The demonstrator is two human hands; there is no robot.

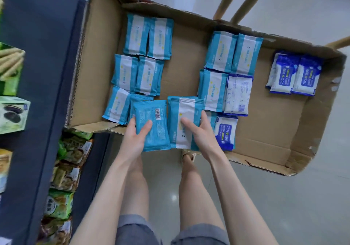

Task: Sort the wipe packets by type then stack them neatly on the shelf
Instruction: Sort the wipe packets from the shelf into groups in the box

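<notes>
A flattened cardboard box (185, 85) holds the wipe packets. Several teal-and-white packets (149, 38) lie in pairs at its left and middle. Dark-blue-and-white 75% alcohol wipe packets (295, 74) lie at the right, one more (226, 131) near the front edge and one face down (238, 95) in the middle. My left hand (136, 137) grips a teal packet (155, 127) turned barcode side up. My right hand (200, 133) grips a small stack of teal-and-white packets (181, 116), thumb on top. Both sit at the box's near edge.
A dark blue shelf unit (37, 74) stands at the left with snack boxes (13, 114) and green snack bags (62, 188) on its levels. Wooden chair legs (244, 0) rise behind the box. My legs and a sandal (187, 157) are over a glossy tiled floor.
</notes>
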